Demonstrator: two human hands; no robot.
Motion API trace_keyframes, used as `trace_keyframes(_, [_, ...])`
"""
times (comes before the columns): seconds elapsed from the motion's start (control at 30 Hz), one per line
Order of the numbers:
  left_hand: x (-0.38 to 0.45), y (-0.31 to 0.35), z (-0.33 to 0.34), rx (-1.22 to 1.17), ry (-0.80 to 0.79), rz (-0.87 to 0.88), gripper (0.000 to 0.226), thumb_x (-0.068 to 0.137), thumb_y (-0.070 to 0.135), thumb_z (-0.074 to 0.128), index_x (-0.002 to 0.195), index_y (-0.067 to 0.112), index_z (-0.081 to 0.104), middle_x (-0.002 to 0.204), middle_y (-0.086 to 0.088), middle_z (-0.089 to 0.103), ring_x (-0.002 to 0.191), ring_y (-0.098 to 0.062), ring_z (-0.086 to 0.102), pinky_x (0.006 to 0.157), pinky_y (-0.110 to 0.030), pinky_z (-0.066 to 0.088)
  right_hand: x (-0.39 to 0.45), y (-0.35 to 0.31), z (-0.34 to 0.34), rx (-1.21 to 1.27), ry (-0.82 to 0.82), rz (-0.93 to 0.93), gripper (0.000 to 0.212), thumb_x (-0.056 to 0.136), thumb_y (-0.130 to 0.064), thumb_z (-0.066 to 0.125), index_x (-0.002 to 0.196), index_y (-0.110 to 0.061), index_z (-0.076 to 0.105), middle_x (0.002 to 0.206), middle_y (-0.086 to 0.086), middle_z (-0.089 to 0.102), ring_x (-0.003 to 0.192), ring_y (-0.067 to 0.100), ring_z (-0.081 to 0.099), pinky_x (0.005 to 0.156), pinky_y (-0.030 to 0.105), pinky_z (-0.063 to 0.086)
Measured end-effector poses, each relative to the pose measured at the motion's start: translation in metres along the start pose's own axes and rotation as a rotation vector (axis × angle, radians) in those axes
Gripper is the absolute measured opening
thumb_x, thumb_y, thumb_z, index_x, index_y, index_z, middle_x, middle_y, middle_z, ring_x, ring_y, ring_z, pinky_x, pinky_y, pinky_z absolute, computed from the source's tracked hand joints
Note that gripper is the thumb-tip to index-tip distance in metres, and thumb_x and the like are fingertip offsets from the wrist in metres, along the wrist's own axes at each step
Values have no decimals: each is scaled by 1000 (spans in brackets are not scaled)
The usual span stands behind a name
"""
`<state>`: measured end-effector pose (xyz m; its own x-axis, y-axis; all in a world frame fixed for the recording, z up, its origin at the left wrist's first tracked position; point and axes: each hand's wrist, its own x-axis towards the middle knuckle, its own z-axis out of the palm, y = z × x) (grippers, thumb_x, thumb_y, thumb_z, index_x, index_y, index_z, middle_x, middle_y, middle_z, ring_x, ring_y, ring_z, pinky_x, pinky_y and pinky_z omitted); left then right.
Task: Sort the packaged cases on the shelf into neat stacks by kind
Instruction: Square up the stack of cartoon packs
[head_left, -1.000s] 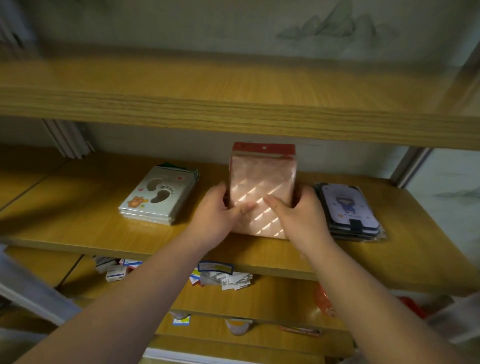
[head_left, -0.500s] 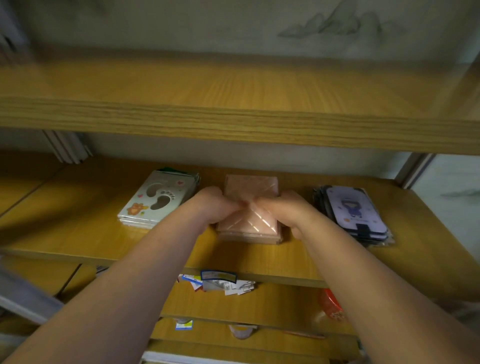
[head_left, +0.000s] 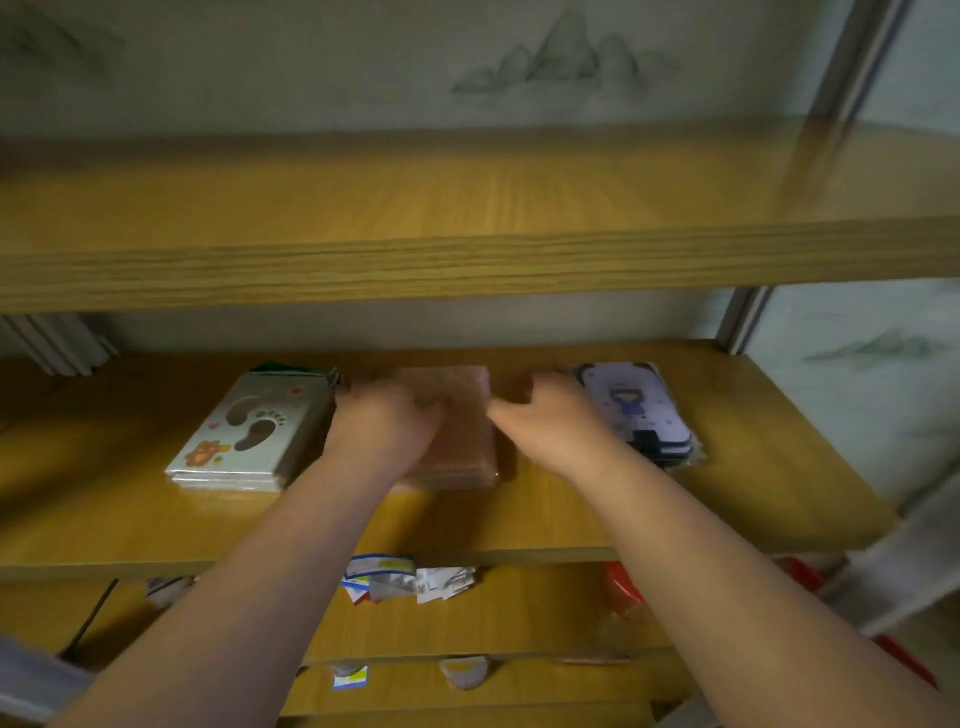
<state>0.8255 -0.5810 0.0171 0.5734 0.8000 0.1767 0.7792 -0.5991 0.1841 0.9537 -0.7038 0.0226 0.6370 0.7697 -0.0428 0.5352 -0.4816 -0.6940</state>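
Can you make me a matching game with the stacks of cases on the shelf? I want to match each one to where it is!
Things:
1. footprint stack
2. pink stack
3. purple stack
4. paper scraps

Places:
A. in the middle, between the two hands
B. on the shelf below
C. at the left end of the row
D. at the right end of the row

The left hand rests on the pink stack; the right hand is blurred beside it.

Pairs: 1-C, 2-A, 3-D, 4-B
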Motion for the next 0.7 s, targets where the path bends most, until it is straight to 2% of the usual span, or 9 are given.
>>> trace_keyframes(0.1, [-9, 40, 1, -161, 112, 142, 41, 90, 47, 57, 105, 10, 69, 109, -19, 70, 106, -40, 64, 88, -42, 50, -2, 23, -27, -98, 212, -52, 48, 81, -59, 56, 113, -24, 64, 112, 1, 64, 96, 24, 62, 70, 29, 50])
trace_keyframes(0.17, [-16, 72, 0, -306, 0, 151, 33, 93, 45, 54, 99, 15, 65, 109, -15, 70, 105, -36, 63, 77, -31, 45, -1, 45, -46, -169, 328, -63, 54, 82, -53, 56, 121, -18, 64, 121, 7, 63, 109, 30, 59, 70, 23, 44])
trace_keyframes(0.23, [-20, 103, 1, -517, -144, 121, 24, 97, 36, 56, 106, 16, 65, 113, -14, 70, 108, -34, 62, 66, -23, 31, 1, 68, -64, -228, 351, -5, 60, 79, -51, 47, 122, -12, 61, 124, 14, 60, 118, 35, 52, 83, 31, 44])
trace_keyframes(0.3, [-25, 131, 6, -655, -293, 113, 29, 100, 29, 55, 120, 11, 65, 119, -7, 67, 114, -31, 60, 61, -19, 27, 1, 89, -77, -192, 339, 137, 63, 77, -52, 47, 126, -12, 58, 127, 16, 56, 121, 37, 48, 85, 37, 39])
trace_keyframes(0.33, [-26, 141, 9, -688, -357, 100, 26, 101, 27, 54, 119, 11, 65, 118, -4, 64, 114, -30, 59, 63, -18, 29, -1, 97, -80, -162, 314, 207, 64, 79, -53, 50, 128, -12, 57, 127, 16, 55, 121, 37, 49, 83, 37, 39])
trace_keyframes(0.4, [-27, 155, 17, -714, -424, 39, 14, 101, 22, 52, 91, 18, 61, 115, -9, 66, 103, -30, 60, 70, -25, 37, -3, 107, -83, -117, 198, 296, 58, 83, -56, 54, 122, -14, 59, 114, 11, 60, 105, 32, 58, 72, 33, 44])
trace_keyframes(0.47, [-26, 161, 23, -809, -448, -73, 24, 100, 18, 50, 78, 25, 52, 102, -9, 66, 88, -23, 58, 69, -30, 42, -3, 111, -81, -3, 85, 294, 37, 89, -54, 55, 100, -19, 60, 89, 1, 63, 79, 20, 63, 59, 31, 47])
trace_keyframes(0.57, [-19, 169, 24, -999, -490, -264, 7, 98, 16, 56, 93, 19, 60, 83, 1, 61, 73, -14, 55, 55, -26, 38, -1, 113, -79, 179, 52, 263, 24, 93, -43, 56, 86, -22, 65, 86, 3, 72, 78, 19, 69, 69, 36, 57])
trace_keyframes(0.7, [-9, 170, 18, -1207, -628, -477, 15, 97, 14, 60, 101, 3, 69, 60, -8, 72, 46, -20, 67, 36, -23, 47, -10, 116, -79, 251, 70, 255, 25, 91, -44, 62, 93, -21, 69, 86, 2, 71, 77, 18, 66, 55, 31, 43])
